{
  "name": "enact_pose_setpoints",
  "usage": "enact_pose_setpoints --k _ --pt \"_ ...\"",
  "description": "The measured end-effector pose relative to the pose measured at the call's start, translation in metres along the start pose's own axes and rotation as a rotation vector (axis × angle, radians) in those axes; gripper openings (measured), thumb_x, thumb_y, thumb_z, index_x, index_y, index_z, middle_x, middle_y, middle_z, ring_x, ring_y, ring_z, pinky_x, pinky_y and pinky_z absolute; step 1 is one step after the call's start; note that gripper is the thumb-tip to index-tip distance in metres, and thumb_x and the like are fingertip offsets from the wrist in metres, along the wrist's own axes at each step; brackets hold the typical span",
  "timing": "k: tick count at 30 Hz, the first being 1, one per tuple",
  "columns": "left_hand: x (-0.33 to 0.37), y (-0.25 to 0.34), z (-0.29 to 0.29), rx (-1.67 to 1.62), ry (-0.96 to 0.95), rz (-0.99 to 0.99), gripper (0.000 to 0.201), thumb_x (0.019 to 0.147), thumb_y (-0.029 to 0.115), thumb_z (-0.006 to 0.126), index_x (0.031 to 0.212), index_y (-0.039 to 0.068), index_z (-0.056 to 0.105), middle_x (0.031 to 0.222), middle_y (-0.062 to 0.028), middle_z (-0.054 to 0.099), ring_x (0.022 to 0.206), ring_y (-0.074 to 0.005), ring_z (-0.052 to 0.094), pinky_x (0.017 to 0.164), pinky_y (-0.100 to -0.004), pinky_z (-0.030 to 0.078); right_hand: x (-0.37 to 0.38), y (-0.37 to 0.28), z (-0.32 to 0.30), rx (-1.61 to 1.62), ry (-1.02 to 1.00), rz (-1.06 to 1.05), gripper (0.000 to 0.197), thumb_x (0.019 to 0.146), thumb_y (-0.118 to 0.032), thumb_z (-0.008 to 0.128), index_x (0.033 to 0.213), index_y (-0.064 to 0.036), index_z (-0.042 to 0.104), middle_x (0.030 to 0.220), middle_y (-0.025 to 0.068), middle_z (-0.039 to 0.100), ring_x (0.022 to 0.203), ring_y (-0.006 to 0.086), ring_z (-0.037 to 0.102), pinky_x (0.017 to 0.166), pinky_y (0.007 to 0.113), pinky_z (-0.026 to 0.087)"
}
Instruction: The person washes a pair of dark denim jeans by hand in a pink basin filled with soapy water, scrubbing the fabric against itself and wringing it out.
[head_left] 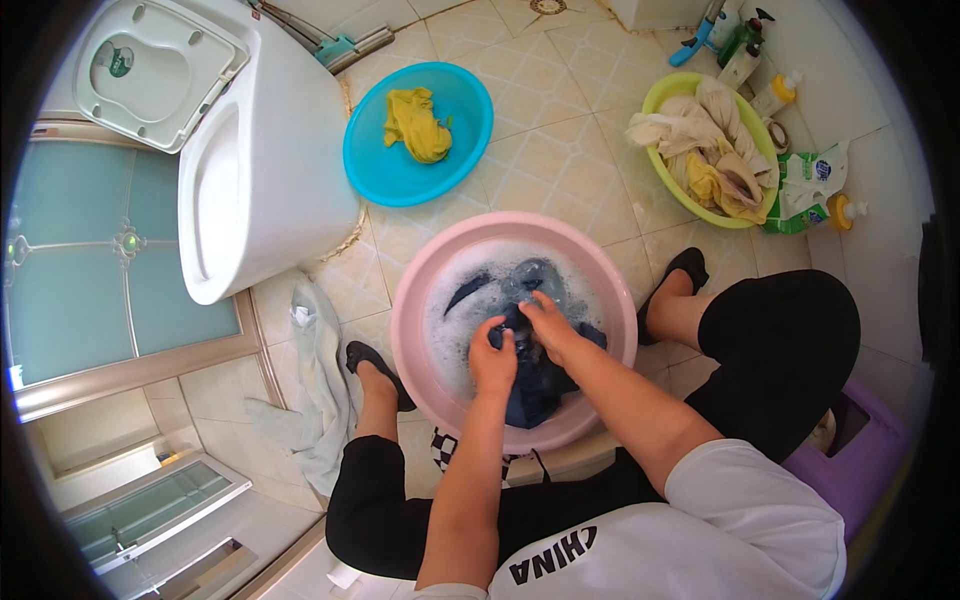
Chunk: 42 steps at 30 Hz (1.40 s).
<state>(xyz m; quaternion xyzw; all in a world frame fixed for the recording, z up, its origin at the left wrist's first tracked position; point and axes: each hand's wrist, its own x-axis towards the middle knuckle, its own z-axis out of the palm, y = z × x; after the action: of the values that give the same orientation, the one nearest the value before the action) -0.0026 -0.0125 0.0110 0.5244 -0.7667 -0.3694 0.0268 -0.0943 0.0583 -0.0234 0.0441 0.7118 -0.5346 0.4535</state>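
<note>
Between my legs stands a pink basin (413, 292) of sudsy water. A dark blue wet cloth garment (533, 395) lies partly under the foam, its exact kind hidden by folds and suds. My left hand (493, 357) has its fingers curled round a bunched part of it, left of the middle of the basin. Close beside it, my right hand (548, 325) pinches the same bunch from the right. The two hands are nearly touching, just above the water.
A blue basin (370, 170) with a yellow cloth (417, 125) stands ahead. At far right, a light green basin (655, 98) holds pale laundry, near bottles (740, 65) and a green-and-white bag (805, 185). A white toilet (290, 150) and a pale towel (318, 370) are at left.
</note>
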Motion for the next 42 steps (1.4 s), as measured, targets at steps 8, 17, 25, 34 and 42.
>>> enact_pose_setpoints --k 8,17,25,34,42 --pt "-0.093 0.088 -0.029 -0.330 -0.144 0.440 0.013 0.070 0.001 0.065 0.083 0.003 0.062 0.080 -0.0086 0.056 0.075 -0.0221 0.057 0.069 -0.0289 0.045 -0.004 -0.025 -0.011 0.825 -0.331 0.406 0.048 0.077 -0.046 0.063 0.107 -0.0122 0.048 0.088 0.0111 0.058 0.064 0.0213 0.059 0.048 0.029 0.050" --pt "-0.069 0.082 -0.034 -0.126 0.234 0.413 0.009 0.074 0.008 0.061 0.077 0.003 0.055 0.072 -0.0138 0.057 0.066 -0.0317 0.057 0.064 -0.0338 0.046 -0.034 -0.038 0.012 0.678 -0.223 0.324 0.037 0.074 -0.030 0.064 0.092 0.0011 0.059 0.077 0.0092 0.059 0.064 0.0180 0.057 0.055 0.032 0.047" --pt "-0.048 0.057 -0.031 -0.211 0.354 0.298 0.010 0.077 0.011 0.059 0.078 0.002 0.053 0.069 -0.0136 0.057 0.061 -0.0242 0.055 0.062 -0.0331 0.046 -0.050 -0.055 0.020 0.677 -0.141 0.287 0.007 0.071 -0.009 0.058 0.071 -0.0033 0.054 0.067 0.0058 0.052 0.056 0.0173 0.054 0.050 0.032 0.045" --pt "0.014 -0.030 -0.041 -0.214 0.245 0.026 0.037 0.082 0.030 0.061 0.104 0.001 0.056 0.090 -0.0167 0.058 0.089 -0.0301 0.055 0.082 -0.0362 0.042 0.001 -0.043 -0.009 0.408 -0.019 -0.024 0.033 0.079 -0.024 0.060 0.106 -0.0054 0.055 0.099 0.0131 0.058 0.094 0.0239 0.056 0.078 0.032 0.046" --pt "0.002 -0.033 0.013 0.510 -0.262 0.075 0.065 0.073 0.028 0.068 0.131 0.020 0.039 0.129 -0.0190 0.035 0.114 -0.0404 0.038 0.096 -0.0431 0.035 0.004 0.028 -0.028 -0.885 -0.312 -0.181 0.063 0.080 -0.020 0.054 0.137 -0.0121 0.027 0.137 0.0192 0.032 0.124 0.0350 0.035 0.101 0.038 0.031"
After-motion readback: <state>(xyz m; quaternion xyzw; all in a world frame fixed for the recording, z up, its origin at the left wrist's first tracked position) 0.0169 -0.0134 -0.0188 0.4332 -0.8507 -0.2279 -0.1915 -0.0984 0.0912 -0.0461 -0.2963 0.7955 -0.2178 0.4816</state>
